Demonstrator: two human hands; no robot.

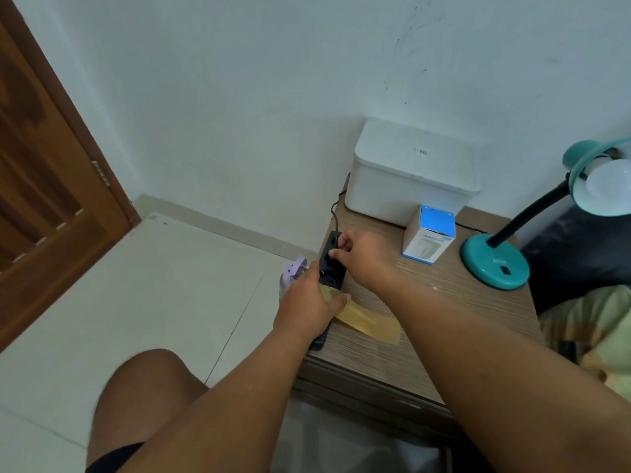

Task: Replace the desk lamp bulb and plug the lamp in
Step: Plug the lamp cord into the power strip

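A teal desk lamp [495, 264] stands at the right of the wooden bedside table [444, 312], its black gooseneck curving up to a teal shade with a white bulb [606, 184] in it. A black power strip [333, 268] lies along the table's left edge, taped down with brown tape [368, 322]. My left hand [309, 302] presses down on the strip and the tape. My right hand [358, 252] pinches something small and dark, apparently the lamp's plug, at a socket near the strip's far end; the fingers hide most of it.
A white lidded box [409, 172] sits at the table's back, a small blue-and-white carton [428, 235] in front of it. A lilac object [293, 271] stands on the floor left of the table. A wooden door [44, 186] is at far left, bedding [587, 329] at right.
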